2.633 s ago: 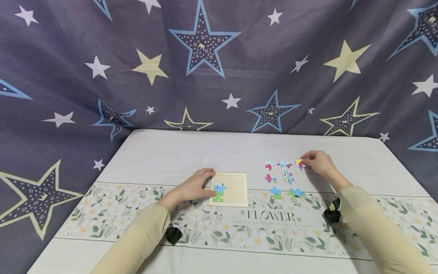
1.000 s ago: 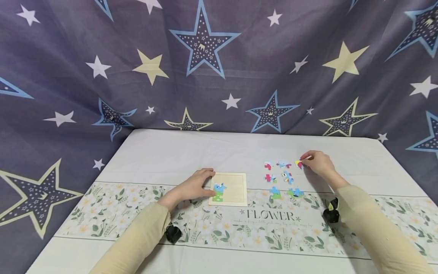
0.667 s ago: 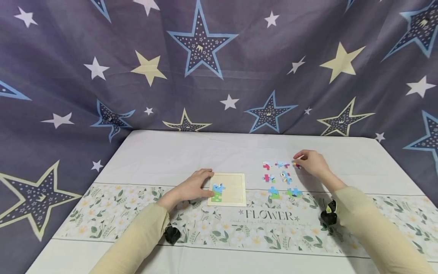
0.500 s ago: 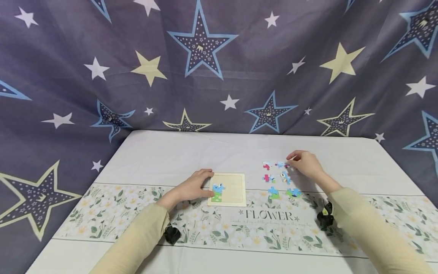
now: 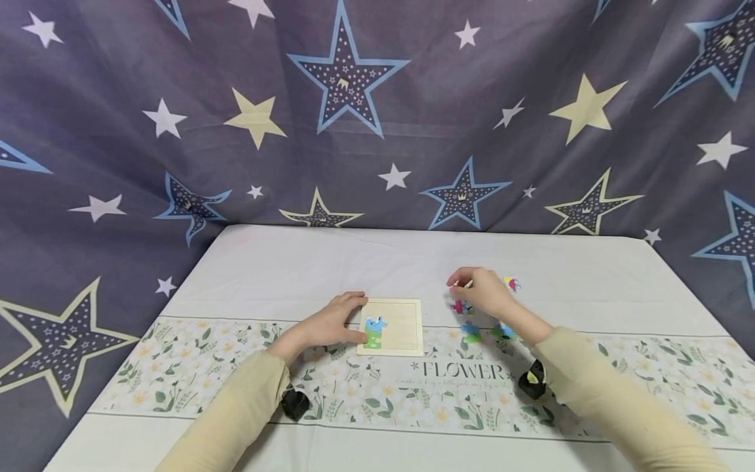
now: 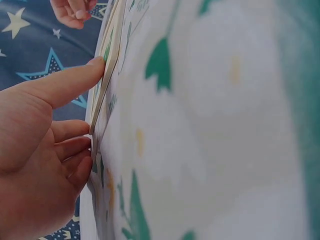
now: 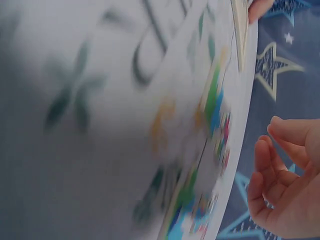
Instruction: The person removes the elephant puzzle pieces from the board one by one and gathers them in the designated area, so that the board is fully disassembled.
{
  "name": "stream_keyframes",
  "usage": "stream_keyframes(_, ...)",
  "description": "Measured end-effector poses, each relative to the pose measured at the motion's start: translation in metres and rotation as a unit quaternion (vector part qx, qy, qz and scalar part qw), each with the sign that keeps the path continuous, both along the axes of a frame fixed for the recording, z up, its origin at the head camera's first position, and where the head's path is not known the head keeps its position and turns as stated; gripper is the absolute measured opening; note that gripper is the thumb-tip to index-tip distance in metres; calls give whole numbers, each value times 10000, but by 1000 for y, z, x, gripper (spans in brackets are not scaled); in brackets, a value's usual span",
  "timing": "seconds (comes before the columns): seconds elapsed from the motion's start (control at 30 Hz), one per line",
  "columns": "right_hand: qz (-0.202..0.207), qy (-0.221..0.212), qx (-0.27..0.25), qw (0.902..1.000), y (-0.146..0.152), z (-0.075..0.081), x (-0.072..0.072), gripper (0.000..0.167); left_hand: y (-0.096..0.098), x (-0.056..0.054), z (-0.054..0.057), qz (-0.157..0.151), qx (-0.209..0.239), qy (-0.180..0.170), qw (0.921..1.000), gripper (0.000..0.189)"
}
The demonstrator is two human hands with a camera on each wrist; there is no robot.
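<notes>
In the head view my left hand (image 5: 333,323) rests along the left side of a wooden puzzle tray (image 5: 421,328), thumb over the rim and fingertips at the back corner. Inside the tray's left part sits joined blue and green puzzle (image 5: 375,332). My right hand (image 5: 480,290) hovers over the back left of the loose jigsaw pieces, thumb close to the forefinger; in the right wrist view the hand (image 7: 290,170) shows nothing between its fingertips. A yellow-and-red piece (image 5: 512,284) lies behind it, and a red piece (image 5: 459,307) just in front. The hand hides several pieces.
Nearer me lie a blue-and-green piece (image 5: 470,331) and another blue piece (image 5: 504,330). A white tablecloth (image 5: 307,262) with a floral band covers the table. A star-patterned curtain (image 5: 413,131) hangs behind. Each wrist carries a black camera (image 5: 295,404).
My right hand has left the yellow-and-red piece, which stays on the table slightly shifted, and has moved left over the back row. The left hand has stayed on the tray.
</notes>
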State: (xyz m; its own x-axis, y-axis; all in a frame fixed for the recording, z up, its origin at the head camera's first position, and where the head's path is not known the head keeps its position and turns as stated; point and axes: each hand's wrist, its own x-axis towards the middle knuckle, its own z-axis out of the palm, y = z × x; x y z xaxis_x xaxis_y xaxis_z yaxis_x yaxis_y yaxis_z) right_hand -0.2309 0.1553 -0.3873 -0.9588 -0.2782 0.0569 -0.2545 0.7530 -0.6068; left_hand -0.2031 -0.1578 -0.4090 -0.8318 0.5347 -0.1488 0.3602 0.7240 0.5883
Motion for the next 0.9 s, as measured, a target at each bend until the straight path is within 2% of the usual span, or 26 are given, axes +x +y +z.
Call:
stream_keyframes(0.4,650,-17,-158,9978,-51,-4,12,12,-1,0,3,-124,30,-157,9998,85)
stream_keyframes(0.6,823,-44,-225,9963,-70,-5,17,14,-2,0,3,-169,12,-154,9997,88)
stream_keyframes(0.9,988,-275,76,9947,-95,-9,22,22,-2,0,4,-170,-12,-157,9997,90)
